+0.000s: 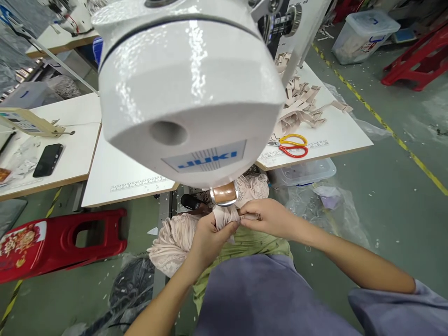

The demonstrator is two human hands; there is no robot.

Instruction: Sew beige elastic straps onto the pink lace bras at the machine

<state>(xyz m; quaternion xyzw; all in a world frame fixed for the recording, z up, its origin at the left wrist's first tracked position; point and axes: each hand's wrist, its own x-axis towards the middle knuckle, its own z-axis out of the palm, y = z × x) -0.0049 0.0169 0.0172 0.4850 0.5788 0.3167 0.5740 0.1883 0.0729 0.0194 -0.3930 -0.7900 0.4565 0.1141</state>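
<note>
Below the head of a white JUKI sewing machine [196, 88], my two hands meet over my lap. My left hand [210, 238] is closed on a pale beige piece of fabric [224, 216], its thumb pointing right. My right hand [266, 217] pinches the same fabric at its right side, fingertips almost touching the left thumb. Just above the hands is a round copper-coloured part with a metal rim [224, 192]. A bundle of beige lace fabric [175, 240] hangs left of my left hand, and more lace [254, 186] lies behind my right hand.
Yellow-and-red scissors [292, 145] and a heap of beige fabric strips [299, 105] lie on the right tabletop. A black phone [48, 160] rests on the left table. A red stool [70, 240] stands at left, a lidded plastic bin [364, 37] at far right.
</note>
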